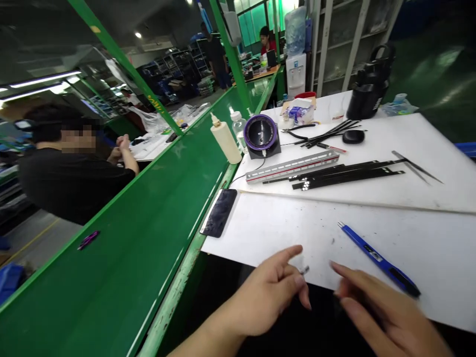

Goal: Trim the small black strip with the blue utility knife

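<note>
Head view: the left hand (273,292) is pinching a small metallic piece (305,270) between its fingers, over the near edge of the white surface (271,223); the right hand (386,307) is hovering blurred to its right, its grip impossible to tell, with a blue tool (377,257) lying just beyond

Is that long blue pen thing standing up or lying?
Lying down: the long blue pen-shaped tool rests lengthwise on the white tabletop.
</note>
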The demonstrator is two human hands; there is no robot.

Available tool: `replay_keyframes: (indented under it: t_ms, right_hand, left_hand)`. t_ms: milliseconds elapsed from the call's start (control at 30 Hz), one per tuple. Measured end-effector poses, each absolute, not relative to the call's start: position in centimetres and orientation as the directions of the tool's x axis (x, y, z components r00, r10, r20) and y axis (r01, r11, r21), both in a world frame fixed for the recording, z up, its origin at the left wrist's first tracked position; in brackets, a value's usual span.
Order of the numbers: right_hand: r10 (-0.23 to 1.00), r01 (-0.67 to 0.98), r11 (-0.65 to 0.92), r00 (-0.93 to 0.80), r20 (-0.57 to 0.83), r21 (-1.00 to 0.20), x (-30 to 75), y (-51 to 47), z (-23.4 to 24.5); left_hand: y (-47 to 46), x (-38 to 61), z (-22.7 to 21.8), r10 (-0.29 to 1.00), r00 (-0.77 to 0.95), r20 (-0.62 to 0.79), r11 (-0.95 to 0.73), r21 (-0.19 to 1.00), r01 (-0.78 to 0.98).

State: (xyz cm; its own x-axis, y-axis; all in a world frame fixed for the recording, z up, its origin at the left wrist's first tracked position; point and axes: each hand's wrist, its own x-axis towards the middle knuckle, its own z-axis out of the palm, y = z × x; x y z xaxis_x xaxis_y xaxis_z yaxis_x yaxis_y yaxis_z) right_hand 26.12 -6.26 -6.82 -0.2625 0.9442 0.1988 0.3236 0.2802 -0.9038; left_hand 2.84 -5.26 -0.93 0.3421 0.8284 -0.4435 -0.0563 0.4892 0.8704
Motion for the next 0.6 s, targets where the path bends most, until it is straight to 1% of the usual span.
replay_keyframes:
  t_ms: [33, 67, 100, 133, 167, 233, 333, 400, 467, 533, 600]
  right_hand:
    - [0.927, 0.212, 0.121, -0.374, 0.034, -0.970, 25.0, -6.2, -5.7]
    - [0.909, 0.120, -0.032, -0.410, -0.079, -0.992, 24.1, -6.0, -4.7]
    - [0.883, 0.032, -0.145, -0.448, -0.144, -0.989, 23.5, -5.8, -4.1]
    - [0.869, -0.030, -0.218, -0.460, -0.180, -0.975, 23.2, -5.6, -3.7]
    - [0.869, -0.073, -0.254, -0.455, -0.194, -0.964, 23.2, -5.4, -3.5]
    - [0.871, -0.105, -0.253, -0.458, -0.179, -0.962, 23.4, -5.4, -3.7]
    - [0.901, -0.093, -0.217, -0.401, -0.163, -0.972, 24.2, -5.5, -4.7]
    - [0.955, -0.155, -0.217, -0.238, -0.177, -0.964, 25.1, -5.2, -5.3]
    - [0.981, -0.306, -0.184, 0.000, -0.194, -0.934, 26.6, -4.6, -5.5]
    - [0.955, -0.433, -0.098, 0.213, -0.207, -0.896, 28.7, -3.9, -5.5]
    - [0.917, -0.454, -0.067, 0.323, -0.234, -0.889, 30.8, -3.3, -5.3]
  left_hand:
    - [-5.4, 3.7, -1.3, 0.787, 0.433, -0.439, 0.525, 0.846, -0.097]
    - [-5.6, 4.5, -1.6, 0.755, 0.498, -0.427, 0.553, 0.823, -0.131]
    - [-5.7, 5.0, -2.0, 0.737, 0.527, -0.423, 0.570, 0.808, -0.148]
    - [-5.7, 5.4, -2.2, 0.733, 0.523, -0.435, 0.577, 0.805, -0.140]
    - [-5.7, 5.6, -2.4, 0.741, 0.492, -0.457, 0.575, 0.811, -0.113]
    - [-5.6, 5.5, -2.6, 0.746, 0.439, -0.500, 0.567, 0.823, -0.026]
    - [-5.3, 5.0, -2.3, 0.689, 0.502, -0.523, 0.547, 0.829, 0.112]
    - [-5.2, 4.6, -1.6, 0.632, 0.545, -0.551, 0.523, 0.822, 0.225]
    - [-5.2, 4.1, -0.8, 0.589, 0.542, -0.599, 0.484, 0.799, 0.357]
    - [-5.1, 3.4, 0.1, 0.583, 0.520, -0.624, 0.412, 0.779, 0.473]
    - [-4.9, 2.4, 0.9, 0.613, 0.507, -0.606, 0.325, 0.778, 0.538]
